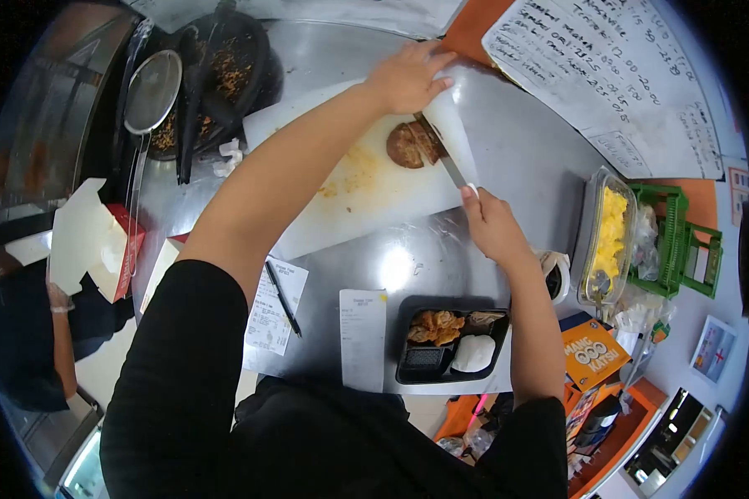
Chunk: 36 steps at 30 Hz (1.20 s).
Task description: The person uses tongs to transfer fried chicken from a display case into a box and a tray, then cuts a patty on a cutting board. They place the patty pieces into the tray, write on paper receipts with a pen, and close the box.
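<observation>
Head view, cutting station. I steady the fried cutlet with my left hand, whose fingers curl down over its far edge; the cutlet lies near the far end of the white cutting board, which rests on the steel counter. My right hand is clenched round the handle of the knife, whose blade crosses the cutlet's right side. To cut cleanly, I judge that the left fingertips should stay tucked back from the blade, the knife should travel straight down, and the slices should run parallel. The black meal tray, already holding rice and fried pieces, sits nearer me.
</observation>
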Available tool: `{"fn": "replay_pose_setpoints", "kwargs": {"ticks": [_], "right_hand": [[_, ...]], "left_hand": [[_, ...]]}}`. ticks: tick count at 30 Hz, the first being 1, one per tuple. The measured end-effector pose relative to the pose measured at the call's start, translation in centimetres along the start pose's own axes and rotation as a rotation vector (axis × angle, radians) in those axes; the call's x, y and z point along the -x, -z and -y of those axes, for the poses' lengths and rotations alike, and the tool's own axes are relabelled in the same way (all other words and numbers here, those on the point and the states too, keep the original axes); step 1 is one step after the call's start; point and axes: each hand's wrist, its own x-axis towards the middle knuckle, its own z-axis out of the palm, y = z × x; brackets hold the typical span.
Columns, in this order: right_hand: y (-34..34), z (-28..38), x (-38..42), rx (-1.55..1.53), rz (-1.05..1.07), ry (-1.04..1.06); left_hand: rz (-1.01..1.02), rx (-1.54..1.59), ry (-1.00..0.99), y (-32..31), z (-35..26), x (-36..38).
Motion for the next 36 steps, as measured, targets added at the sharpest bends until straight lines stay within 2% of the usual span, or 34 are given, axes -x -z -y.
{"fn": "replay_pose_setpoints", "kwargs": {"ticks": [4,7,11,14,17,21,25,29,36], "right_hand": [[-0.8,0.0,-0.3,0.036,-0.029,0.055],[-0.5,-0.2,-0.2,0.021,-0.013,0.036],[-1.3,-2.5,-0.3,-0.121,-0.015,0.069],[-0.9,-1.6,-0.1,-0.062,-0.001,0.053],[-1.3,-0.7,0.3,0.136,-0.067,0.077],[0.7,1.8,1.9,0.131,-0.095,0.068],[-0.1,2.5,2.6,0.036,-0.055,0.040],[-1.3,3.0,2.8,-0.102,0.052,-0.003],[-2.7,3.1,2.3,-0.016,0.006,0.016]], "left_hand": [[-0.006,-0.016,-0.008,-0.1,1.2,0.4],[0.003,-0.029,0.079,0.1,1.1,0.8],[-0.029,-0.040,-0.015,0.2,-0.3,0.9],[0.013,-0.076,0.006,0.7,-0.9,0.5],[0.034,-0.047,0.029,0.2,0.4,0.9],[-0.034,-0.028,0.017,0.9,0.9,1.3],[-0.107,-0.045,-0.034,3.0,0.7,1.2],[-0.061,-0.049,-0.066,3.9,1.2,2.6],[-0.002,-0.083,-0.006,3.0,1.6,3.9]]}}
